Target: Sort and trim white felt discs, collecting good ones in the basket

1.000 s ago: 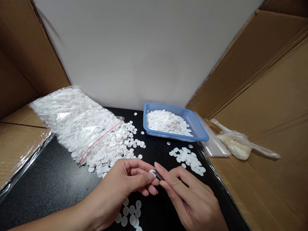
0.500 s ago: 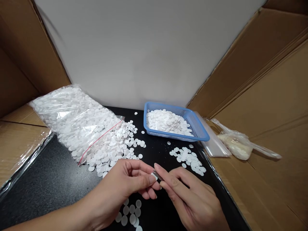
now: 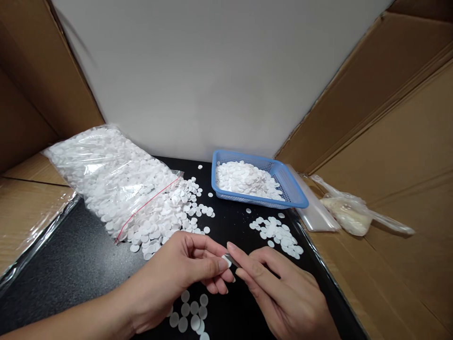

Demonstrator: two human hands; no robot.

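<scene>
- The black desk [image 3: 95,255] carries almost all things; they stand around its edges, I suppose so that both hands may meet above its near middle part.
- The clear plastic bag [image 3: 109,179], full of white discs, lies at the far left. Its end with the red strip points toward the hands, and many discs lie spread there, perhaps for easy reach.
- The blue basket [image 3: 262,201] stands at the far side against the wall, with a heap of discs in it; probably this low, open shape makes it simple to reach inside.
- Flat plastic sheets [image 3: 320,218] and a knotted bag [image 3: 350,219] lie just beside the basket, to its right, maybe to be out of the way.
- The left hand [image 3: 186,264] is pinching one disc between thumb and index finger; the other fingers are curled below, it seems for support.
- The right hand [image 3: 285,283] has its thumb and index finger pressed together on a thin piece, the way one holds a fine tool, I think for exact control.
- The thin grey piece [image 3: 233,261] is directed at the held disc and seems to touch it; what it is, I cannot tell.
- The white disc [image 3: 227,260] is held above the desk, partly covered by the left thumb.
</scene>
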